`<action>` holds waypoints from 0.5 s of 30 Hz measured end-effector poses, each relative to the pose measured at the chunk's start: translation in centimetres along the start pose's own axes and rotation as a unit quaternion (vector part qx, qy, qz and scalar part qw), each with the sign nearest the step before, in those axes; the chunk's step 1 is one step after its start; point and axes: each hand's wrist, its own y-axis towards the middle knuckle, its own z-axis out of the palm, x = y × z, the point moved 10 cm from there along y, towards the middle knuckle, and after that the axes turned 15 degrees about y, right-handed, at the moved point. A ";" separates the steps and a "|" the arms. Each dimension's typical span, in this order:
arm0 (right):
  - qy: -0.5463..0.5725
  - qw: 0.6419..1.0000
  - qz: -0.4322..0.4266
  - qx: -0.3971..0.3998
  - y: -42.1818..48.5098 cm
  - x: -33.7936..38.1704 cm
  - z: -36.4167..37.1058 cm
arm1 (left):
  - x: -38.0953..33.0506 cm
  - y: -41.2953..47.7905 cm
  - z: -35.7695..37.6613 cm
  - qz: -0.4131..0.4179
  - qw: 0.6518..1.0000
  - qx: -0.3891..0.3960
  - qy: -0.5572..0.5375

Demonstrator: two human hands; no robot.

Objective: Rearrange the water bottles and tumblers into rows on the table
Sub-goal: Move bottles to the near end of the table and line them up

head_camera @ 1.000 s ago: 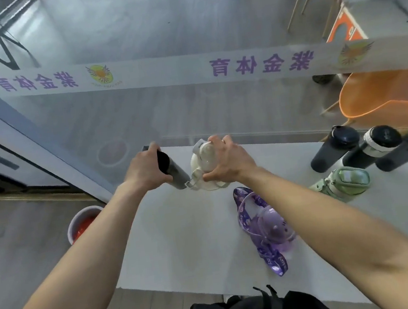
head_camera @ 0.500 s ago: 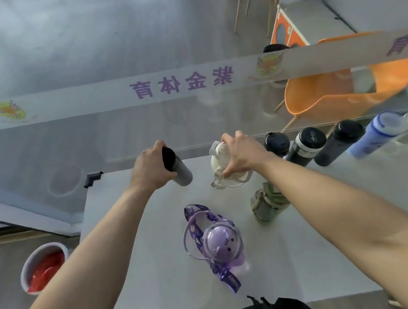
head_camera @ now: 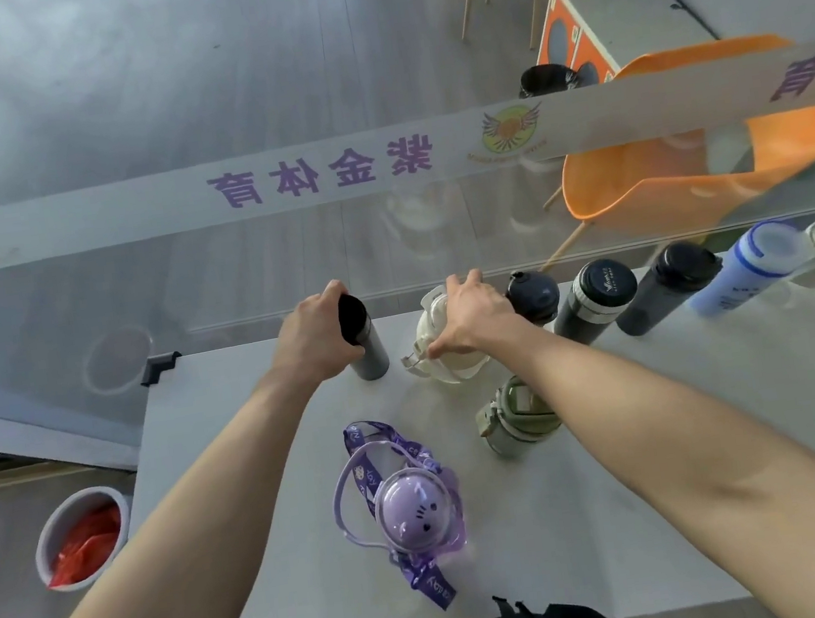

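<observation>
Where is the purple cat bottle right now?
The purple cat bottle stands near the table's front edge, between the forearms, left of the green bottle.

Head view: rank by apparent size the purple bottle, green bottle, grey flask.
1. purple bottle, largest, though nearest the camera.
2. green bottle.
3. grey flask, partly hidden by the left hand; unsure against the green one.

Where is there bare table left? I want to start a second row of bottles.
Bare table lies left of the purple bottle, and right of the green bottle, in front of the back row. The far edge is crowded: left hand on the grey tumbler, right hand on the cream bottle.
</observation>
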 end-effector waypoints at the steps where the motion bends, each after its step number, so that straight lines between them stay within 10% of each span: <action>1: 0.000 1.000 0.001 0.001 0.0 -0.1 0.1 | -0.2 0.1 0.0 0.003 1.000 0.000 0.001; 15: 0.001 0.988 -0.142 -0.057 -4.4 2.2 -3.2 | -3.5 0.3 0.3 0.044 0.999 0.011 0.028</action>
